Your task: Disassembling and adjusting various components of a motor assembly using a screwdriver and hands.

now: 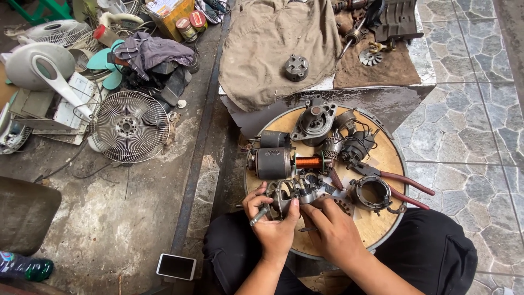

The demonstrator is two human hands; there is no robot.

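Your left hand (273,221) sat at the lower centre of the frame, fingers closed around a grey metal motor bracket (286,196), with a short bolt (259,214) pinched across the lower fingers. Your right hand (333,229) lay just beside it, touching the same bracket from the right, its fingers curled against the metal; I could not tell whether it truly gripped or only steadied. The 2 hands were close together, nearly touching at the thumbs.

The bracket rested at the near edge of a round wooden board (382,158) that lay across your lap. Just above your hands on the board stood a dark cylindrical motor housing (273,163) with a copper winding (308,161) showing at its right end. Right of your hands lay a ring-shaped brush holder (371,193), and red-handled pliers (406,186) stretched toward the right rim. A grey cast nose housing (315,123) sat at the top of the board.

Beyond the board, in the upper centre, a tan cloth (262,49) covered a bench, with a small dark metal hub (296,67) on it. At the left of the frame a wire fan guard (131,127) lay on the concrete, and a phone (176,266) lay at the bottom, left of your knee.
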